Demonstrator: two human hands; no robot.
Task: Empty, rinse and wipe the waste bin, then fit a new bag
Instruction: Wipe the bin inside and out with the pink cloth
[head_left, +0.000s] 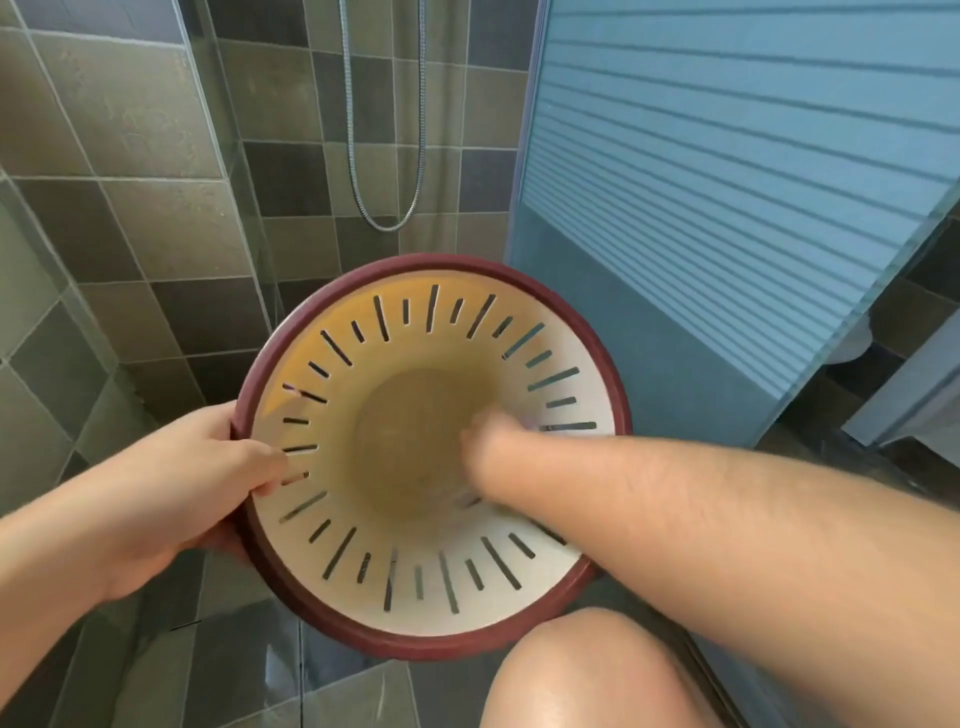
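Centrally, the slotted waste bin (431, 597) is gripped at its 9 o'clock rim by the left hand (208, 467); the right hand (488, 441), blurred inside, grip unclear. Shower hose (387, 218) at 12, knee (597, 675) at 5.

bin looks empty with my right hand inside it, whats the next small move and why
Probably sweep the right hand round the slotted wall next. The left hand grips the bin by its red rim, tilted toward you. The right hand is blurred at the bin's base; whether it holds a cloth can't be told.
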